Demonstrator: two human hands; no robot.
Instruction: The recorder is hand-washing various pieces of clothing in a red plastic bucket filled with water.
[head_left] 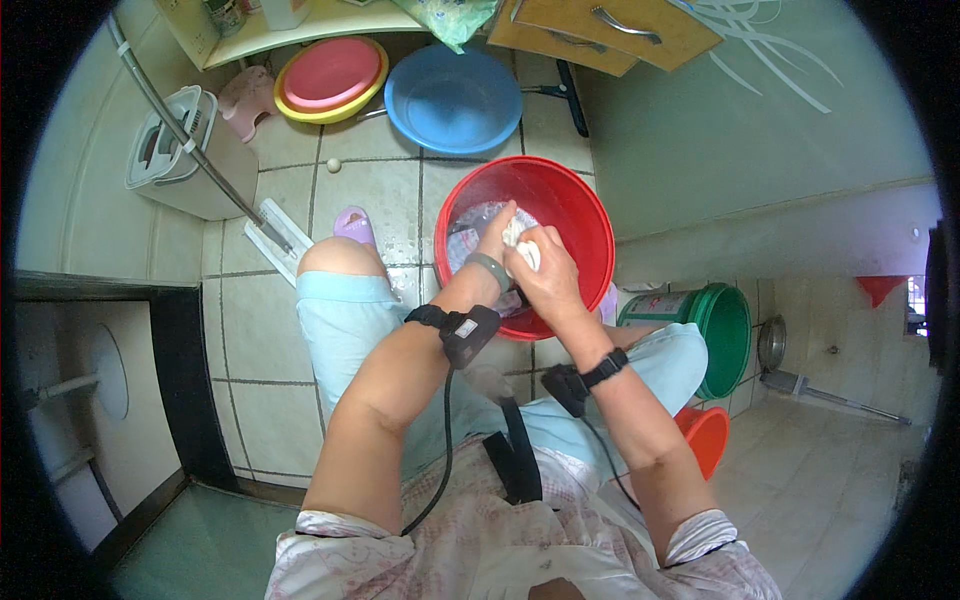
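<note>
Between my legs stands a red bucket (590, 225) with wet cloth (462, 243) and soapy-looking water in it. Over its opening, both my hands grip a small bunched white cloth (527, 252). My left hand (492, 238), with a grey-green bangle at its wrist, is closed on the cloth's left side. Closed round the other side is my right hand (548, 275), its fingers wrapped over the fabric. The two hands are close together, and most of the cloth is hidden inside them. Black straps with small devices sit on both forearms.
A blue basin (452, 98) and a pink basin in a yellow one (330, 76) lie beyond the bucket. Green (725, 340) and orange (706, 440) buckets stand at my right. A mop (285, 240) leans left beside a lidded bin (190, 150). A small round object (333, 165) lies on the tiles.
</note>
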